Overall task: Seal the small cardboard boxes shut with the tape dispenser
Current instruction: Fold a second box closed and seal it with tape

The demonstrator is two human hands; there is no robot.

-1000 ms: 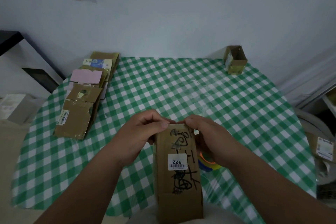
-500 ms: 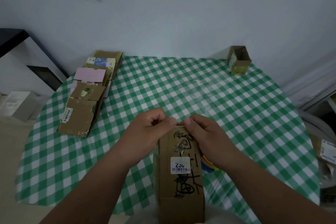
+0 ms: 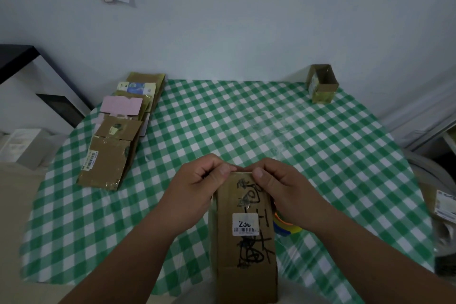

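- Brown cardboard box, long and narrow, standing at the near edge of the table between both forearms; black marker scrawl down its face, white barcode label at mid-height.
- Left hand at the box's upper left corner, fingers curled, thumb and forefinger pinching the top edge.
- Right hand at the upper right corner, likewise curled, thumb pressed on the top edge in a pinch.
- Tape roll, orange, blue and yellow, just right of the box, partly hidden by the right wrist.
- Flattened cardboard pile far left; small open box far right corner.
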